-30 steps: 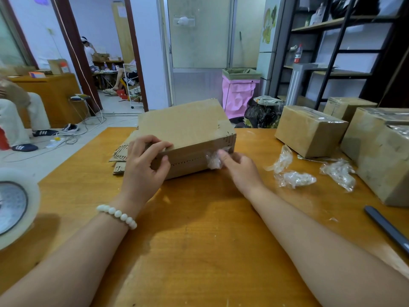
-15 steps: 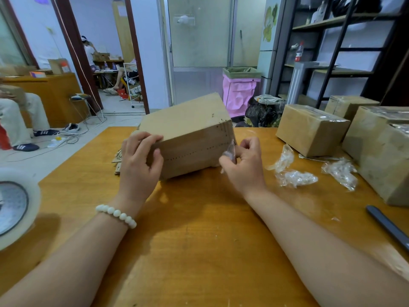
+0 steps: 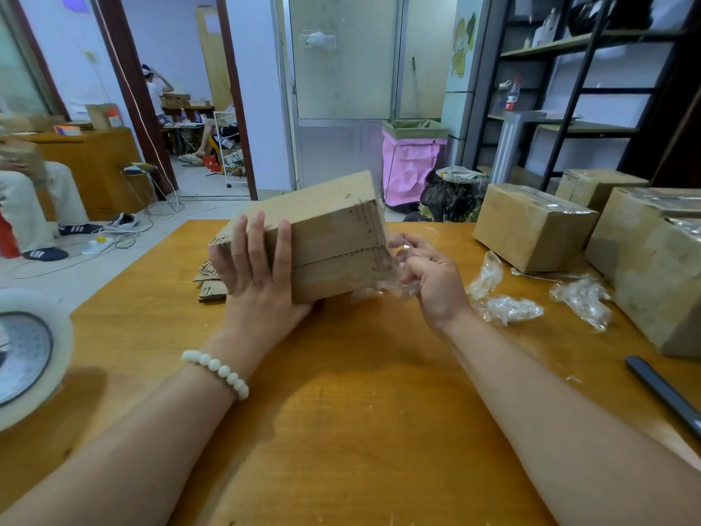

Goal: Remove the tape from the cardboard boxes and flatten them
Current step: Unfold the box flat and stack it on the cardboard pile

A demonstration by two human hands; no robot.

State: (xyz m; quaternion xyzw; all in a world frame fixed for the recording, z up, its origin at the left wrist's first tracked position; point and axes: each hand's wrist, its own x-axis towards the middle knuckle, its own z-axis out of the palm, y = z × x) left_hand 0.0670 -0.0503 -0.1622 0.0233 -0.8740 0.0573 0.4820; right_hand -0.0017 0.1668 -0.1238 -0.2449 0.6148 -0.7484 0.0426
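Observation:
A brown cardboard box point(image 3: 333, 237) stands tilted on the wooden table point(image 3: 341, 411), its near face showing a centre seam. My left hand point(image 3: 258, 267) grips the box's left end, fingers spread over the near face. My right hand point(image 3: 428, 279) pinches a strip of clear tape point(image 3: 390, 286) that peels off the box's right edge. Flattened cardboard pieces point(image 3: 208, 286) lie behind my left hand.
Crumpled tape wads point(image 3: 504, 309) point(image 3: 580, 301) lie right of my right hand. Taped boxes point(image 3: 531, 225) point(image 3: 656, 267) stand at the right. A tape roll point(image 3: 26, 354) sits at the left edge, a dark cutter point(image 3: 664, 392) near the right edge. People sit in the background left.
The box has been rotated and tipped up, its near face now taller. My right hand has pulled the tape further off the right edge; my left hand shifted onto the near face.

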